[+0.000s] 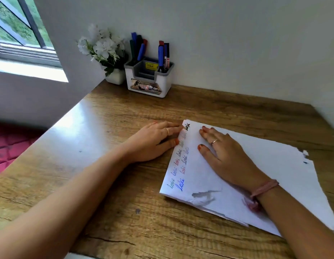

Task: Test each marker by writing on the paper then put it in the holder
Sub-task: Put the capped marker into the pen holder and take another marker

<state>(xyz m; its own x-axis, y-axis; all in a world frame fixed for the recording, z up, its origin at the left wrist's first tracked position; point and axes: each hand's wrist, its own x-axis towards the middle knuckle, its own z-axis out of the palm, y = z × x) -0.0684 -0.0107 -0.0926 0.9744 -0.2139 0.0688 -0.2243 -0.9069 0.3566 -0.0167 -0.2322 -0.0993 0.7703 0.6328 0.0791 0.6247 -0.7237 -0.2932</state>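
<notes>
We have both hands flat and holding nothing, left hand (pixel 155 141) at the edge of the paper (pixel 256 165), right hand (pixel 224 152) on it, while the markers (pixel 142 48) stand upright in the holder (pixel 149 79) at 11 o'clock, nearer the left.

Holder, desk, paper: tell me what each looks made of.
Holder: apparently moulded plastic, white glossy shell with a grey insert and stickers on it.
Desk: wood-grain surface, semi-gloss where window light glares; solid wood or laminate, cannot tell.
Paper: thin white matte sheets, creased and torn at the edges.
</notes>
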